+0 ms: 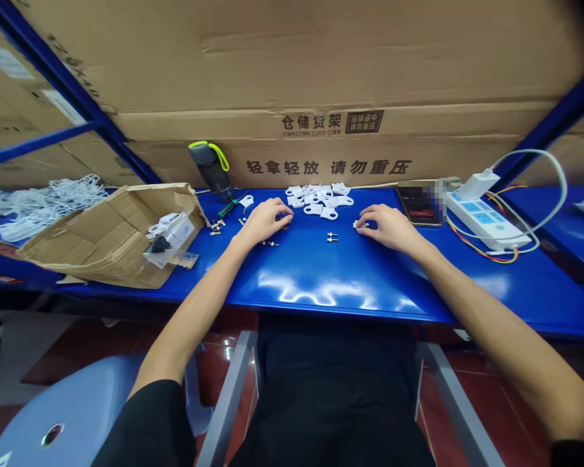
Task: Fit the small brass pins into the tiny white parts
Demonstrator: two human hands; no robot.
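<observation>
My left hand (pixel 267 219) rests on the blue shelf top (pixel 321 279), fingers curled down over small metal pins by its fingertips. My right hand (pixel 388 225) lies to the right, fingertips pinched on a small white part (pixel 357 224). A pile of white plastic pieces (pixel 320 198) lies just beyond both hands. Two short metal pins (pixel 331 237) lie between the hands. More small brass screws (pixel 217 227) are scattered left of my left hand.
An open cardboard box (pixel 111 235) with bagged parts lies at the left. A dark bottle (pixel 211 170) and a green screwdriver (pixel 228 208) stand behind. A phone (pixel 420 202), a white power strip (pixel 486 219) with cables sit at the right. Big cartons (pixel 321 97) wall the back.
</observation>
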